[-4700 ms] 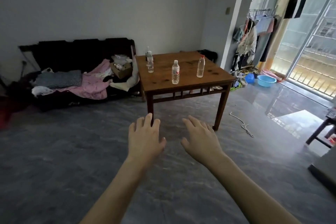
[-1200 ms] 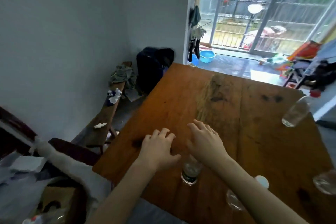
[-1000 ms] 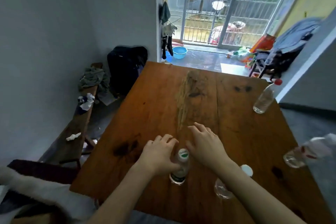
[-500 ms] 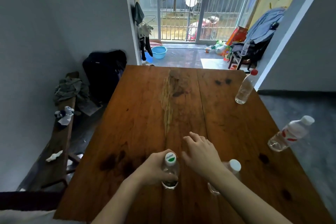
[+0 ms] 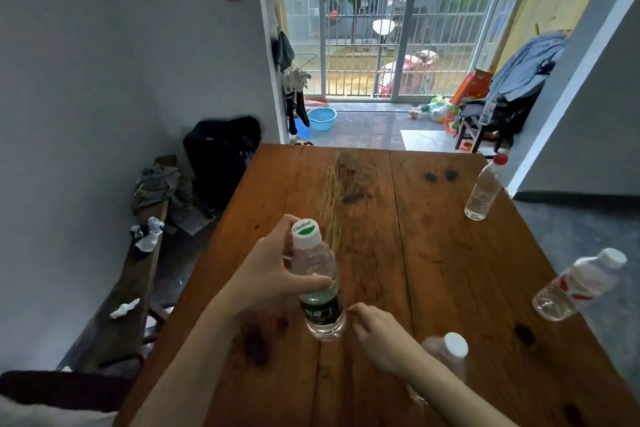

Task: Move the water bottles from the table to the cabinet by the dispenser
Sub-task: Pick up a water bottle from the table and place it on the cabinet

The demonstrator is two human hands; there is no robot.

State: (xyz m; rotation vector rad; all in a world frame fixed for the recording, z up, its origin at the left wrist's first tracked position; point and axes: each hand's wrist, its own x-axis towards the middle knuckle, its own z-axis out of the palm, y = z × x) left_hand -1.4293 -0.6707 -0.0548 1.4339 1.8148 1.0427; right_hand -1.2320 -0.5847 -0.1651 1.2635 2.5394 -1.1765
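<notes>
My left hand (image 5: 268,279) grips a clear water bottle (image 5: 317,284) with a white-and-green cap and a dark label, held above the brown wooden table (image 5: 381,236). My right hand (image 5: 381,334) hovers just right of that bottle, fingers loosely curled, holding nothing. A white-capped bottle (image 5: 448,355) stands behind my right wrist, partly hidden by the arm. A red-capped bottle (image 5: 483,189) stands at the table's far right. A red-labelled bottle (image 5: 578,284) stands near the right edge. No cabinet or dispenser is in view.
A low wooden bench (image 5: 138,274) with rags runs along the left wall. A dark bag (image 5: 221,152) sits at the far left corner. Beyond the table an open doorway leads to a balcony with a blue basin (image 5: 322,118) and a clothes-covered chair (image 5: 498,114).
My left hand has closed on the green-capped bottle and lifted it off the table. My right hand has drawn back toward me and lower. The view has swung right.
</notes>
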